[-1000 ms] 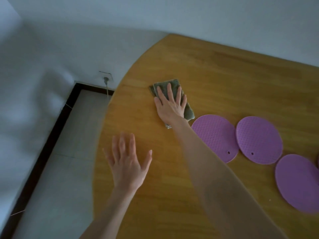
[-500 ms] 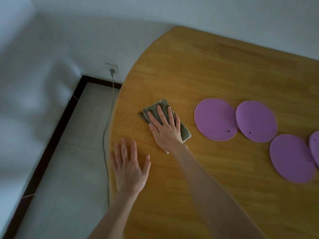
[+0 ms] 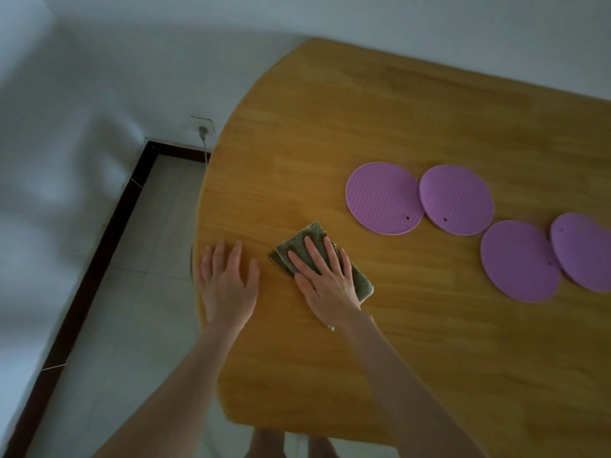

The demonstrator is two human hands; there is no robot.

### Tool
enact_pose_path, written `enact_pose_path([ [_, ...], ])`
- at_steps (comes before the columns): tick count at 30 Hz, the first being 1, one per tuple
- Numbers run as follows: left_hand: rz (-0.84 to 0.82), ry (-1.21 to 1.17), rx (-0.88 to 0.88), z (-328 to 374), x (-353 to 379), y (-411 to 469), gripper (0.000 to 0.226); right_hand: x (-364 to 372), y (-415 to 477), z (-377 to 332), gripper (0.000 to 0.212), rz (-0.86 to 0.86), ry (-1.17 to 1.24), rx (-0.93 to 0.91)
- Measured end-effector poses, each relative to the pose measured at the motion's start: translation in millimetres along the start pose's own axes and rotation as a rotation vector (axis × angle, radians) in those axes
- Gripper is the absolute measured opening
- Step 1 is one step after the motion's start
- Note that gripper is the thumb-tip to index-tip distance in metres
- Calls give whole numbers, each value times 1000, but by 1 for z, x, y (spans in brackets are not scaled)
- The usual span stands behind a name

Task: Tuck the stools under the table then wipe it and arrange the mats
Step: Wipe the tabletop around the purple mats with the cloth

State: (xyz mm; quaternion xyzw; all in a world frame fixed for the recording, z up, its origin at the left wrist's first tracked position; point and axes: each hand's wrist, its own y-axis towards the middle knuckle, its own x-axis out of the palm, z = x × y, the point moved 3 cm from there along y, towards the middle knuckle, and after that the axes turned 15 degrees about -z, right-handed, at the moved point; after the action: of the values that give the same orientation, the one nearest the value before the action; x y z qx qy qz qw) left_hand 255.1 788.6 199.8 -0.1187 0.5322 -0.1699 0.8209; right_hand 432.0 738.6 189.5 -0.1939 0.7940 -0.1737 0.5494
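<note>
Pressing the folded grey-green cloth flat onto the wooden table with the right hand, fingers straight and spread, nothing gripped. Resting the left hand open just beside it, palm down at the table's rounded edge, holding nothing. Off to the right, well apart from the cloth: four round purple mats lying flat in a loose row, two and two, edges touching.
</note>
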Motion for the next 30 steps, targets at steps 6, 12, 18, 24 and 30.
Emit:
enact_pose_path([
  [6,-64,15,217,43,9,-3,42,0,-43,20,51,187,294,36],
  [12,-230,124,337,86,15,30,49,-9,-60,51,52,252,367,321],
  [18,-245,216,426,111,6,49,26,-17,-54,63,19,258,507,407],
  [24,-188,136,414,111,-15,51,13,-52,-37,65,15,326,470,374],
  [30,71,-160,414,103,-74,38,15,-129,-41,56,5,596,411,169],
])
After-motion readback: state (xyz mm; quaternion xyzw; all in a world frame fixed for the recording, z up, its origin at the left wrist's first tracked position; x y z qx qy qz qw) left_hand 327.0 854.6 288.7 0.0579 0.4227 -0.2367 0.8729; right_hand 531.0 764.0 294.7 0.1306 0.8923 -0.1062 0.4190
